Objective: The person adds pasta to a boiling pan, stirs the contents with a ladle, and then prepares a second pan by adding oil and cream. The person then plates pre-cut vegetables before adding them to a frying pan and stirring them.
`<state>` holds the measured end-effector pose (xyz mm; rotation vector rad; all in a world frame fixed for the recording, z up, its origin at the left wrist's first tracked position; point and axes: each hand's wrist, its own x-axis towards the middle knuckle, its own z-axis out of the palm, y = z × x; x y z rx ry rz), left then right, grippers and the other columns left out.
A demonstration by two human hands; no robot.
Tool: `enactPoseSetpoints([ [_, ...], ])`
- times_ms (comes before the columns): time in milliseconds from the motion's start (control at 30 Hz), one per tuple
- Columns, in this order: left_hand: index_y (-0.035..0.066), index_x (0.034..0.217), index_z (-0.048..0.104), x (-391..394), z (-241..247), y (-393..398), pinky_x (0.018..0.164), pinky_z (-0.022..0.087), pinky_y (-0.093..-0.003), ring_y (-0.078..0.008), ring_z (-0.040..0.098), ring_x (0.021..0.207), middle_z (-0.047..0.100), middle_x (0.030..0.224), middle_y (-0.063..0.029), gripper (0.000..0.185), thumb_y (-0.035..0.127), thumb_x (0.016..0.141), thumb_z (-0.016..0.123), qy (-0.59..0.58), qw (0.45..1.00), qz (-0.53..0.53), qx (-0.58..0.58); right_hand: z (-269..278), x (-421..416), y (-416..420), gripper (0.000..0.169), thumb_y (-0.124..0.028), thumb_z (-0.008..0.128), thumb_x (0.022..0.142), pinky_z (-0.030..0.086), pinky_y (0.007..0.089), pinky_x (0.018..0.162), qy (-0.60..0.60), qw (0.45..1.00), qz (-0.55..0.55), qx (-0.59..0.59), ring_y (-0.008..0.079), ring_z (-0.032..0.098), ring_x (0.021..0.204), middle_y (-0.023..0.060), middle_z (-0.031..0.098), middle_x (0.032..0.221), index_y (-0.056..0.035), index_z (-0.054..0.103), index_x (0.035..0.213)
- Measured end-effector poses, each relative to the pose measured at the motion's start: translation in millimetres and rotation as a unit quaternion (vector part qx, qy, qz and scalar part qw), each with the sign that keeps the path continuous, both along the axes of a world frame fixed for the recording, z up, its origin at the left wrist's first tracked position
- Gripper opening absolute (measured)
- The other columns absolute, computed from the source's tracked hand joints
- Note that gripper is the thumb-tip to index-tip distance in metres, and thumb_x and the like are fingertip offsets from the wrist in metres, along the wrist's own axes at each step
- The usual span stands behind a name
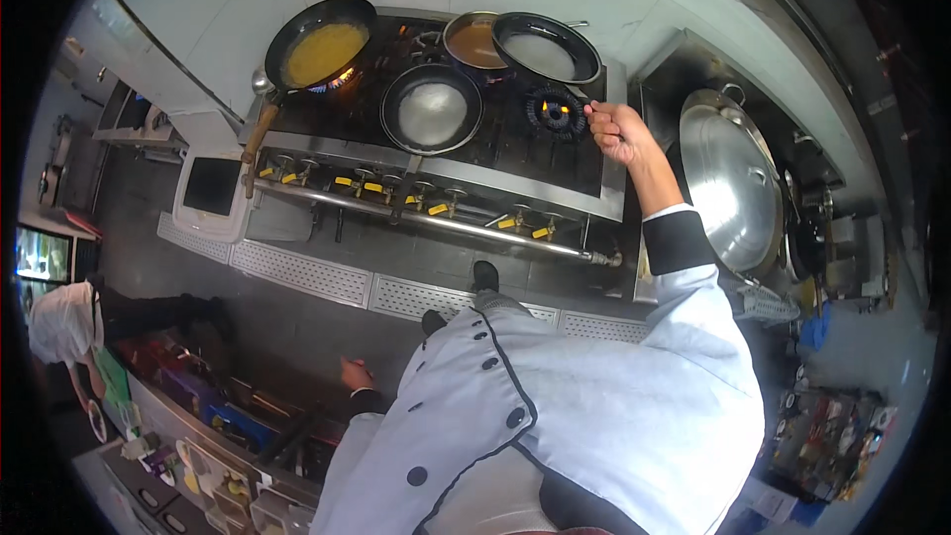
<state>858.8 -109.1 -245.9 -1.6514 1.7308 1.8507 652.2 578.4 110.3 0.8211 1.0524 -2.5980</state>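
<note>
My right hand point(618, 132) grips the handle of a black frying pan point(546, 48) with a thin whitish layer inside. The pan overlaps the rim of a pot of brown liquid point(472, 44) in view. Below it a gas burner point(556, 111) shows small orange flames. Another black frying pan point(431, 110), also with a pale layer, sits on the stove with its handle toward me. To the left, a wooden-handled wok point(323, 44) holds yellow food in liquid over a lit burner. My left hand point(356, 374) hangs low at my side, index finger extended, with nothing visible in it.
Yellow-levered gas valves point(379, 186) and a metal pipe point(431, 217) run along the stove front. A large metal lid point(724, 186) stands at right. A ladle point(261, 80) lies by the wok. Behind my left side are a counter point(186, 431) and another person point(67, 323).
</note>
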Motion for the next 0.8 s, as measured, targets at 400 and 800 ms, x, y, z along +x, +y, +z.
enactPoseSetpoints([
  [400, 0.005, 0.092, 0.055, 96.5, 5.7, 134.5, 0.039, 0.043, -0.0394, -0.0219, 0.052, 0.047, 0.055, 0.065, -0.0091, 0.011, 0.011, 0.094, 0.046, -0.135, 0.961, -0.190, -0.147, -38.5, -108.8, 22.6, 0.020, -0.017, 0.049, 0.098, 0.036, 0.0348, 0.038, -0.031, 0.813, 0.112, 0.570, 0.0180, 0.046, 0.042, 0.0068, 0.052, 0.065, 0.0002, 0.056, 0.091],
  [800, 0.008, 0.068, 0.052, 80.0, -39.7, 147.4, 0.036, 0.032, -0.0354, -0.0204, 0.041, 0.038, 0.048, 0.055, -0.0058, 0.044, 0.035, 0.100, 0.039, -0.051, 0.994, 0.096, -0.020, -59.7, -124.7, 44.6, 0.029, -0.020, 0.053, 0.096, 0.050, 0.0561, 0.079, 0.080, 0.461, 0.134, 0.873, 0.0515, 0.063, 0.088, 0.0344, 0.065, 0.085, 0.0090, 0.058, 0.098],
])
